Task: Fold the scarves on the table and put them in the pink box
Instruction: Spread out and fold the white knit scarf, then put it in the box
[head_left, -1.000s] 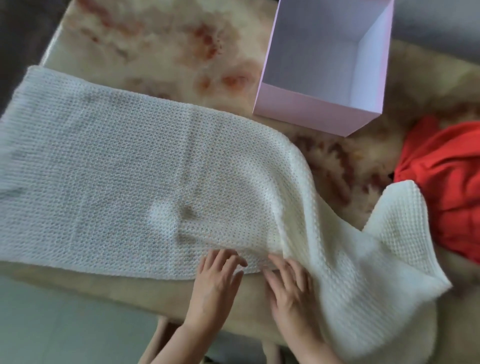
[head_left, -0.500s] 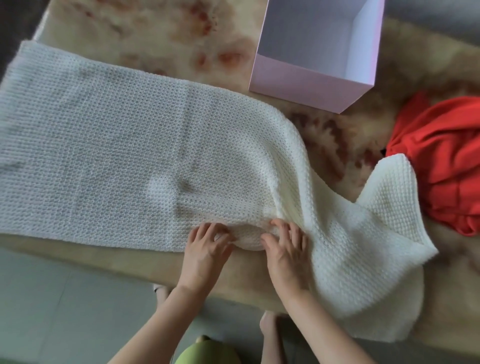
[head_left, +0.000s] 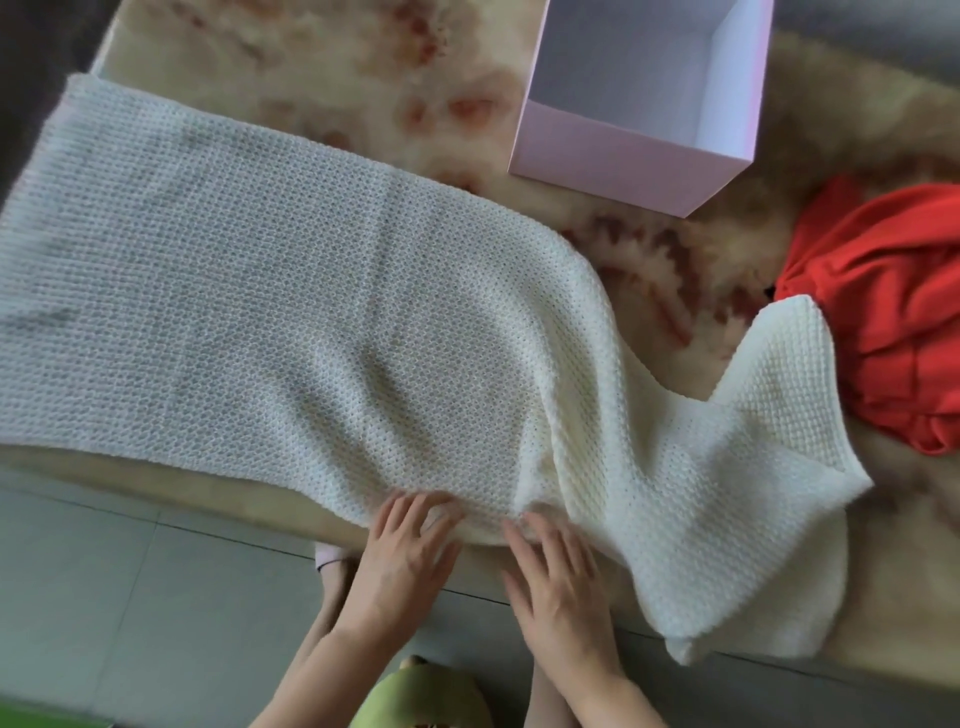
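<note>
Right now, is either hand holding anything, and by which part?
Both the left hand and right hand have fingertips at the near edge of the white knitted scarf; blur hides whether they pinch or press it.

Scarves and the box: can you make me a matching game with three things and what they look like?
Things:
1. white scarf
2. red scarf
3. pink box

States:
a. crumpled in a heap on the right
b. open and empty
c. mostly spread out flat

Pairs: 1-c, 2-a, 3-b
</note>
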